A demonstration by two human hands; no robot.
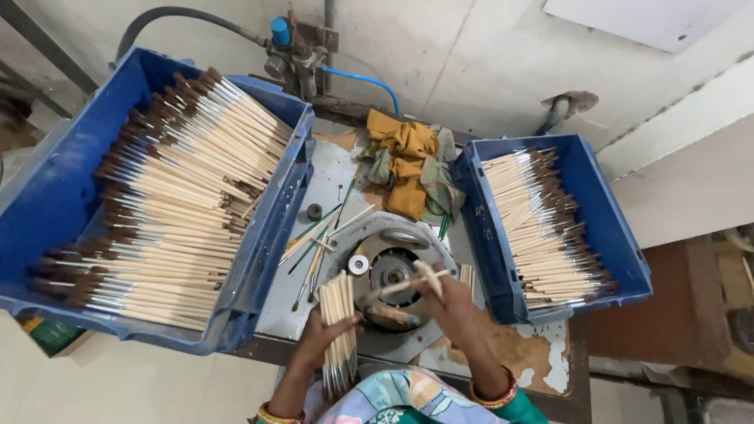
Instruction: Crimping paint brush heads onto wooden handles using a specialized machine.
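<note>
Left hand (326, 334) clenched round a bundle of brushes (338, 330), wooden handles up, metal ends pointing down toward the lap. Right hand (449, 306) pinching a single brush (408, 283), held nearly level over the round metal machine (393, 271) set into the surface (330, 177).

To do this step well, by the look of it: keep the single brush level and aimed at the dark middle of the machine, not its rim. Grip close to the end for steady aim, fingers well off the centre (whether it is spinning cannot be told). Hold the bundle firm but a little apart from the working hand, so that no handle knocks the brush in play.

Left blue crate (55, 188) full of brushes in rows, dark tips outward; right blue crate (605, 212) about half filled. Loose brushes (314, 243) scattered between the left crate and the machine, best left out of the way. Yellow cloth (404, 157) bunched behind.
</note>
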